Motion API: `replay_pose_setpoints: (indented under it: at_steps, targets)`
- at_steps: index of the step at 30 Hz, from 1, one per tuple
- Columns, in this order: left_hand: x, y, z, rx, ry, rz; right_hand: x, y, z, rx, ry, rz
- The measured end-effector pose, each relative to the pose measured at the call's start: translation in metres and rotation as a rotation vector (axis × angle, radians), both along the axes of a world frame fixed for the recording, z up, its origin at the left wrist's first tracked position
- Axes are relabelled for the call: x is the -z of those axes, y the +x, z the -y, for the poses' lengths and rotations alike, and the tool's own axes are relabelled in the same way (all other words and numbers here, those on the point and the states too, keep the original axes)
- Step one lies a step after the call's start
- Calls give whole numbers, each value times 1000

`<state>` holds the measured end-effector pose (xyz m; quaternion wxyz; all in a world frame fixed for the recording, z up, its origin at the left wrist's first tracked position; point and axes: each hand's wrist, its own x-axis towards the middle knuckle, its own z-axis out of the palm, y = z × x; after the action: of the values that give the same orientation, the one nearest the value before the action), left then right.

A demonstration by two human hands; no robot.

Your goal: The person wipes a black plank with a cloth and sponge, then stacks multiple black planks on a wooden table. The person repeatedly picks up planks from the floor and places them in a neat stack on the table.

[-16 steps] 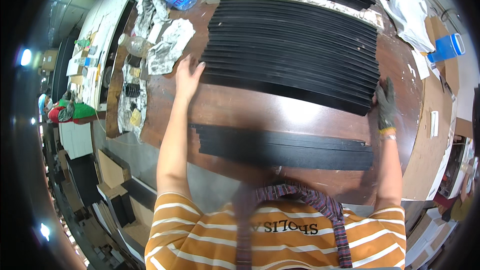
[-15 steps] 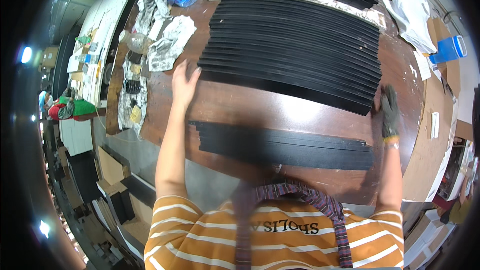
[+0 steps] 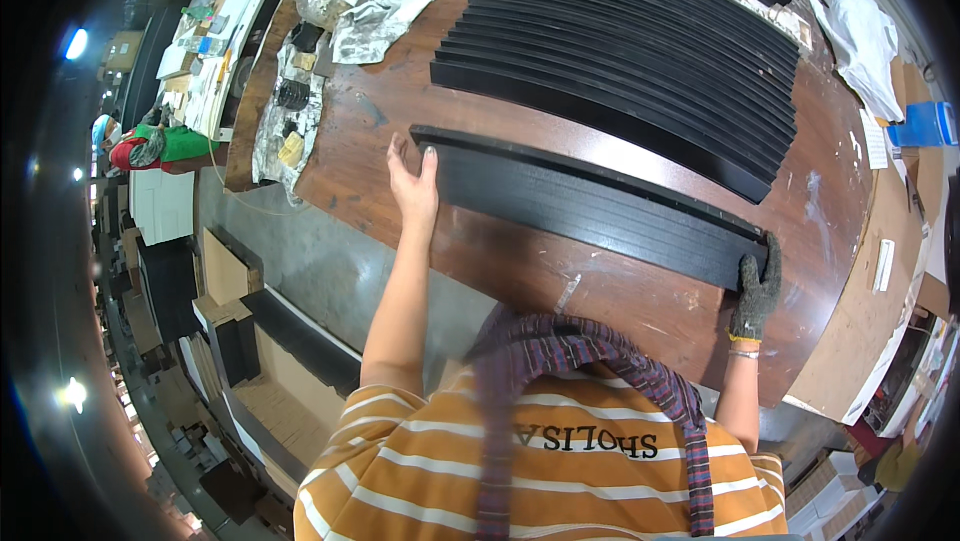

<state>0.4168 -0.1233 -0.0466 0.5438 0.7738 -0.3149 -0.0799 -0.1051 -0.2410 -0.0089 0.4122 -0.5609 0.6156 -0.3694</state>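
A bundle of long black strips (image 3: 590, 211) lies across the near part of the brown table (image 3: 490, 261), its edges lined up. My bare left hand (image 3: 414, 186) is closed around its left end, thumb on the near face and fingers on the far side. At the other end my right hand (image 3: 758, 291), in a dark grey glove, grips the strips, thumb in front and fingers behind. Beyond the bundle, a wide row of black strips (image 3: 630, 71) stands apart from both hands. Whether the bundle touches the table along its full length, I cannot tell.
Stained cloth (image 3: 385, 16) and a clear bottle (image 3: 322, 7) lie at the far left. A white bag (image 3: 858, 36) and a blue container (image 3: 922, 125) are at the far right. Cardboard boxes (image 3: 285, 391) stand on the floor to the left. Another person (image 3: 165, 146) is farther left.
Both hands have left the ends of the wide row and come nearer me, taking hold of the near strips. Those strips have moved away from the table's front edge and are squared up. The view has shifted.
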Motion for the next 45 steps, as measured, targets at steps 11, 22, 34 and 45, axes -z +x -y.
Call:
replay_pose_setpoints:
  at_steps: [11, 22, 34, 45]
  targets:
    - [-22, 48, 106, 149, 36, -228, 31, 32, 54, 106, -122, 187]
    - [-49, 70, 116, 146, 468, -105, 21, 21, 67, 100, -12, 225]
    - [-32, 69, 118, 27, 296, -198, 11, 25, 88, 145, 49, -15]
    - [-28, 77, 129, 146, 459, 188, 24, 21, 111, 263, -49, 174]
